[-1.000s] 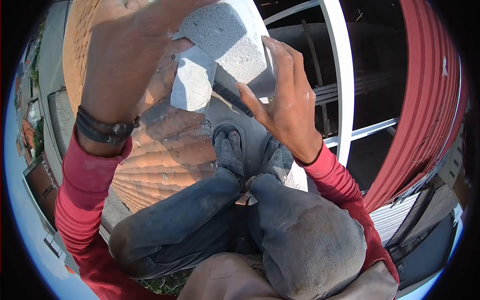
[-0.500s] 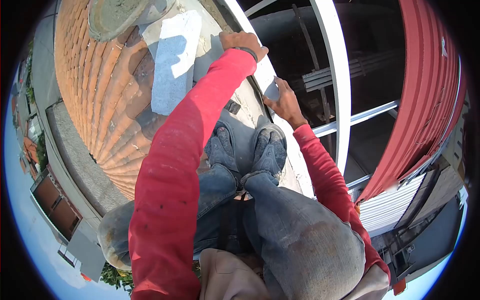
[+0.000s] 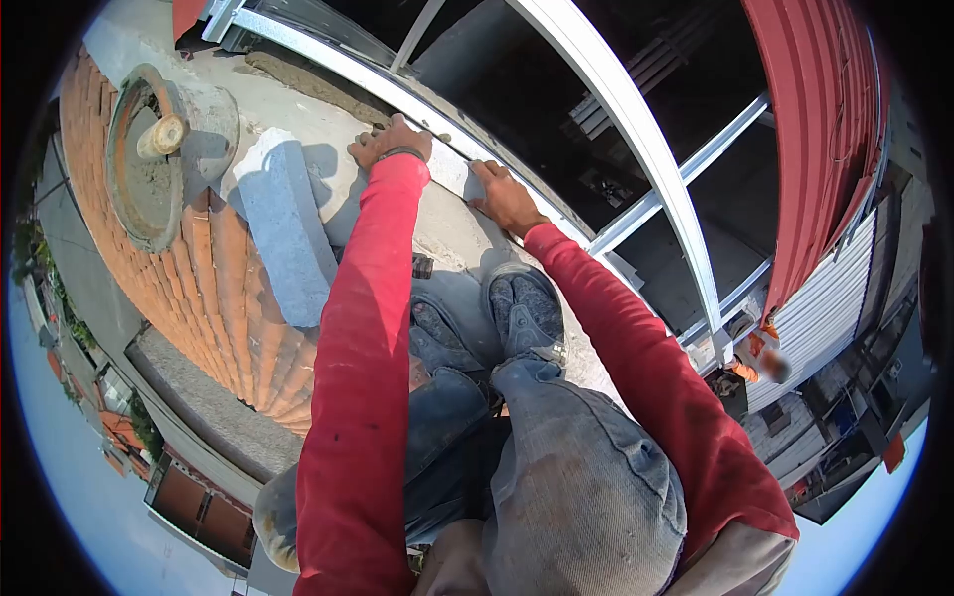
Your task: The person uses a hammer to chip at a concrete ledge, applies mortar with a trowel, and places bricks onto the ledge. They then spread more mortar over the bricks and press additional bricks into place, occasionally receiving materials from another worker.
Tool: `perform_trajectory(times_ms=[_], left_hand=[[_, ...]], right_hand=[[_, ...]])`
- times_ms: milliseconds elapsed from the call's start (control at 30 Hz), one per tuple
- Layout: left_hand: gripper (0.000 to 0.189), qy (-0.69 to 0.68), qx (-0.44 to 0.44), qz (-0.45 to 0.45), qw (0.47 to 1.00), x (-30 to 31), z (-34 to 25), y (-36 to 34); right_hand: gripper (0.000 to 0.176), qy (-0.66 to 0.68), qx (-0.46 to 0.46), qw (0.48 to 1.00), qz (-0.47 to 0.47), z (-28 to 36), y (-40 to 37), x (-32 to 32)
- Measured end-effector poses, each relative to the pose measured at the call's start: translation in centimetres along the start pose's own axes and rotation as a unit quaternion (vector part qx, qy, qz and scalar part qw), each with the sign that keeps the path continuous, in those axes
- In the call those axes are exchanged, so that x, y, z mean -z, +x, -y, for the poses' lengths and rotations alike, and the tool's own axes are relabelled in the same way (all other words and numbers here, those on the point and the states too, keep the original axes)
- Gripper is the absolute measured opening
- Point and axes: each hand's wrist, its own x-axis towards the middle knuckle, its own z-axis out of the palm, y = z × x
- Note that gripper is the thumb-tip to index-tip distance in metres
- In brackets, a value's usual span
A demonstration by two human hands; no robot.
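A pale lightweight block (image 3: 453, 175) lies along the outer edge of the ledge, beside the white metal frame. My left hand (image 3: 394, 145) grips its far end, with the fingers bent over the top. At the near end my right hand (image 3: 505, 197) holds the block, its fingers curled over the edge. Part of the block is hidden behind both hands. A strip of wet mortar (image 3: 318, 91) runs along the ledge beyond my left hand. To the left, a second, longer pale block (image 3: 283, 228) rests on the roof tiles.
A round mortar pan (image 3: 144, 214) with a wooden-looking handle stands by a bucket (image 3: 212, 129). Orange roof tiles (image 3: 224, 318) slope away on the left. Beyond the white metal frame (image 3: 636, 99) is a deep drop. Another person in orange (image 3: 747, 370) is at the lower right.
My view has swung, bringing the mortar strip and the pan's handle into sight. Both hands stay on the block at the ledge. The person in orange has come into view.
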Motion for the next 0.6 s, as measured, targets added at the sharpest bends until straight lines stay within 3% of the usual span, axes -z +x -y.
perform_trajectory(times_ms=[67,133,200,333,600], left_hand=[[0.052,0.034,-0.006,-0.079,0.996,-1.3,0.2,0.6],[0.054,0.034,-0.019,-0.069,0.997,-1.2,0.5,1.0],[0.056,0.028,-0.029,-0.057,0.998,-1.1,0.7,0.9],[0.07,0.045,-0.081,-0.03,0.995,0.0,0.8,0.9],[0.073,0.036,-0.097,-0.008,0.995,0.4,1.1,1.3]], right_hand=[[0.057,0.005,-0.048,0.998,0.05,-0.8,0.1,1.1],[0.051,-0.034,-0.029,0.998,0.046,-3.1,0.3,0.9],[0.046,0.014,-0.069,0.991,0.111,-4.4,0.4,1.5],[0.037,0.052,-0.097,0.99,0.093,-4.8,0.4,1.4],[0.036,0.001,-0.13,0.984,0.119,-4.4,0.9,1.5]])
